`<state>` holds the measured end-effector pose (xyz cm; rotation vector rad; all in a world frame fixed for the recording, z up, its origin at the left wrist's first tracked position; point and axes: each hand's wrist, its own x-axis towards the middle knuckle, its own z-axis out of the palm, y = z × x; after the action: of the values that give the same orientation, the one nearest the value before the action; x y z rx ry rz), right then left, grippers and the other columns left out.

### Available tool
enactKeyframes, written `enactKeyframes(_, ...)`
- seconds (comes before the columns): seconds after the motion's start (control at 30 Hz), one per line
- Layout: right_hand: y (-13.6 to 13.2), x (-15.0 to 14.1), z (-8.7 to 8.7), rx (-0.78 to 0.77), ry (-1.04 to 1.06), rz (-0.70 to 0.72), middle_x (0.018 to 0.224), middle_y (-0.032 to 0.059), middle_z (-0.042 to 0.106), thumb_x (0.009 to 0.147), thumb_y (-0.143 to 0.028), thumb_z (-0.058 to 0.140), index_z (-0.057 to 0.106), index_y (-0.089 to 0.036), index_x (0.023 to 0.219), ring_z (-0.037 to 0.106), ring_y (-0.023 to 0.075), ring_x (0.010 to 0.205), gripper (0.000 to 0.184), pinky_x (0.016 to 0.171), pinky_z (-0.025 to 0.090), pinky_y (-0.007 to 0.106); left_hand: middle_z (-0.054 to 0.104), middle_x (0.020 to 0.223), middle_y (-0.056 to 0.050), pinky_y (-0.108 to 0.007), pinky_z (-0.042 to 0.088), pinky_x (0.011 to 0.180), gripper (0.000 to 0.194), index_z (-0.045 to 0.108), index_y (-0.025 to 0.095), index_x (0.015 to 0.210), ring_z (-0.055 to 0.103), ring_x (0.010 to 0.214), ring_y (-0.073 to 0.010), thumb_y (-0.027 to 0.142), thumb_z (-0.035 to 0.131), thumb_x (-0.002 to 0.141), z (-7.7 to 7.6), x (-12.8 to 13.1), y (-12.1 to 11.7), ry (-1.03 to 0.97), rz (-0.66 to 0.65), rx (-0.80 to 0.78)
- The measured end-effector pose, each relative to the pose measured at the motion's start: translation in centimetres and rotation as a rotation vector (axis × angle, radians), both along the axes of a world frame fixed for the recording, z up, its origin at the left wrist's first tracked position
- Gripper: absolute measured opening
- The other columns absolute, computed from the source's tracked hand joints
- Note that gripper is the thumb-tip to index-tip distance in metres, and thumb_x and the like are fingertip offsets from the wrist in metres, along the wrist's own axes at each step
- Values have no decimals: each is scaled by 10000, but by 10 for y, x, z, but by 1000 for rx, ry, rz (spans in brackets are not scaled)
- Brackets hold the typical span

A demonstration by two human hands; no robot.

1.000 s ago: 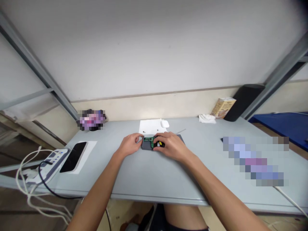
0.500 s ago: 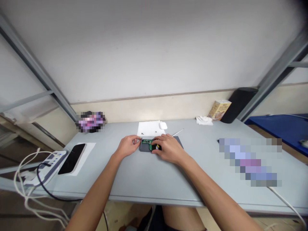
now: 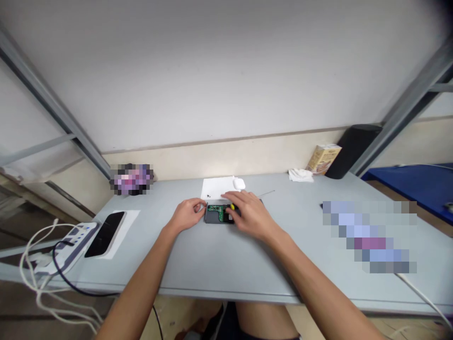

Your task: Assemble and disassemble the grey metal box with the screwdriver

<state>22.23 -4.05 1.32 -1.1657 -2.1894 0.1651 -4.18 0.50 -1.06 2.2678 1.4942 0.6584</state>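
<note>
A dark grey electronic device (image 3: 213, 217) with its cover off lies flat on the table, showing a green circuit board (image 3: 222, 215). My left hand (image 3: 187, 214) pinches the device's left edge between thumb and fingers. Over its right part is my right hand (image 3: 249, 212), closed around a screwdriver with a yellow and black handle (image 3: 232, 207). The thin metal shaft (image 3: 267, 193) sticks out past the hand, up to the right. My right hand hides much of the device's right side. Just behind, a white paper sheet (image 3: 215, 185) bears a few tiny dark pieces (image 3: 208, 196), perhaps screws.
A white earbud case (image 3: 239, 183) sits on the paper's right corner. To the left are a phone (image 3: 106, 233) and a power strip (image 3: 76, 243) with tangled cables. At the back right stand a crumpled tissue (image 3: 300, 175), a yellow carton (image 3: 324, 159) and a black cylinder (image 3: 354, 151).
My right fingers have lifted and spread further from the board, exposing more of it. The screwdriver has shifted slightly, its yellow end now higher. My left hand stays at the device's edge.
</note>
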Motion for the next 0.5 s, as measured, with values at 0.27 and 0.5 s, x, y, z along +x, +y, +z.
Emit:
enactKeyframes(0.27, 10, 28, 55, 334, 661, -340, 874, 67, 702, 1073, -546, 391, 690, -237, 879, 634, 217, 788, 472, 781, 498, 370, 596, 687, 28, -257, 414, 643, 174, 750, 227, 939, 526, 610, -137, 298, 609, 866, 7, 0, -2, 51, -10, 3)
enactKeyframes(0.5, 49, 27, 16, -56, 656, -373, 690, -2, 622, 987, -699, 478, 689, -233, 977, 525, 166, 604, 512, 608, 392, 293, 656, 773, -6, -269, 439, 698, 179, 728, 225, 896, 604, 724, -165, 257, 553, 912, 12, 3, -6, 73, 65, 137)
